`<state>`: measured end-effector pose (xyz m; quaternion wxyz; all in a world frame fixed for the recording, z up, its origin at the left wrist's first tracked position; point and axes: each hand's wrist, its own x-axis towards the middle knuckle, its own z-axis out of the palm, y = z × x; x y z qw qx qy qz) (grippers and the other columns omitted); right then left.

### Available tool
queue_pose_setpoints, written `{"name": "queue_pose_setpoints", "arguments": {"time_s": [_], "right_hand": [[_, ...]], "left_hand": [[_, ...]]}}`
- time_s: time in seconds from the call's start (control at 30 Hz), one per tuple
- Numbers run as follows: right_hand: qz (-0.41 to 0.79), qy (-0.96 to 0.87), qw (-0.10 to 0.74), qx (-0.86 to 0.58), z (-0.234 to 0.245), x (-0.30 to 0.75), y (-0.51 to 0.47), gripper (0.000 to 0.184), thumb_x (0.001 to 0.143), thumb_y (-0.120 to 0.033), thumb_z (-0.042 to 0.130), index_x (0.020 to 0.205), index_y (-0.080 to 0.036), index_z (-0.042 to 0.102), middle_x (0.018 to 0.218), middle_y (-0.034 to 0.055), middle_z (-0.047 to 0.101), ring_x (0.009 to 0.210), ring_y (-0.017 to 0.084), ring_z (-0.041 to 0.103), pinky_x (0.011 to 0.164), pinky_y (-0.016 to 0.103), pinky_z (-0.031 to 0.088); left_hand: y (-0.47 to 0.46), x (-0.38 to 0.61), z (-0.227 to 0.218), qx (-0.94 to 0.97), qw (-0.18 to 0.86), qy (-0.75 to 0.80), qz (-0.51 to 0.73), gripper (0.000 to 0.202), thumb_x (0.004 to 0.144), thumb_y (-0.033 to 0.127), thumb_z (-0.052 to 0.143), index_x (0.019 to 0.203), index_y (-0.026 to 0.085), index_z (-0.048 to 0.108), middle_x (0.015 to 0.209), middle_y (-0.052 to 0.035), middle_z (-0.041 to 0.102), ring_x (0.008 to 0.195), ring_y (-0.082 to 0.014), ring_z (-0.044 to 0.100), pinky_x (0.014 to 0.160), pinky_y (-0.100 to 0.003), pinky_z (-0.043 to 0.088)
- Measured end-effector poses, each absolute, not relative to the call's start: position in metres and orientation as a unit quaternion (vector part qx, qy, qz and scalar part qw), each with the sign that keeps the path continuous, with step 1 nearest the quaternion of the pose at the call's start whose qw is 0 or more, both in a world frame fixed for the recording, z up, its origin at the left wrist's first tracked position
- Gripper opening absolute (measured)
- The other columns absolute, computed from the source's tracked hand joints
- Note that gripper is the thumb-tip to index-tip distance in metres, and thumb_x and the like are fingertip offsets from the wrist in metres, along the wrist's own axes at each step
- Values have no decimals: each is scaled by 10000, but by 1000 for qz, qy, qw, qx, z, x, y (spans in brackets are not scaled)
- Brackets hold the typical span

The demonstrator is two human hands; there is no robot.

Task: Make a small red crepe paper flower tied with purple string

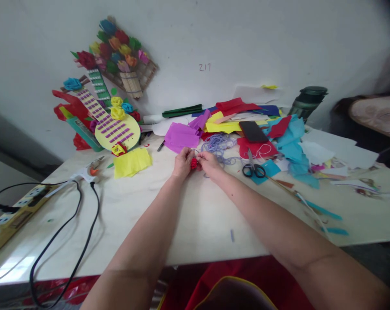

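Near the middle of the table, my left hand is closed on a small red crepe-paper flower, which is partly covered by my fingers. Right beside it, my right hand is pinched at the flower's edge. A thin lavender strand shows at its fingertips and seems to belong to the tangled lavender yarn just behind. Purple paper lies beyond my left hand. Black-handled scissors rest to the right of my right hand.
A hot glue gun with a black cable lies left, near a power strip. Paper-flower decorations lean on the wall. A phone, coloured paper and a dark bottle stand or lie at the right. Yellow paper lies left.
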<state>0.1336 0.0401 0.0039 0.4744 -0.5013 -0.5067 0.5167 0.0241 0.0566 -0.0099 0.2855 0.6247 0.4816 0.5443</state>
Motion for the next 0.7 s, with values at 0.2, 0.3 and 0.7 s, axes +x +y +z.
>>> {"name": "queue_pose_setpoints", "arguments": {"time_s": [0.2,0.3,0.7], "right_hand": [[508,-548,465,-473,9,142,38,137,774,-79,482,669,-167,490,537,-61,505,436,55,473,431,163,390],[501,-587,453,-447,10,147,38,141,755,-69,506,646,-158,495,535,-54,515,468,52,479,466,156,383],[526,-567,440,-456,8,146,36,164,717,-11,478,694,-174,478,482,-75,507,385,55,468,437,165,388]], "left_hand": [[54,27,-9,622,300,459,559,173,748,300,571,677,173,476,570,43,439,533,-72,405,511,-185,341],[51,27,-7,598,357,460,551,219,753,354,569,680,176,465,507,58,411,424,-59,363,419,-183,303],[40,20,7,576,454,445,514,302,736,448,576,802,176,461,761,-1,586,458,-67,492,390,-188,385]]}}
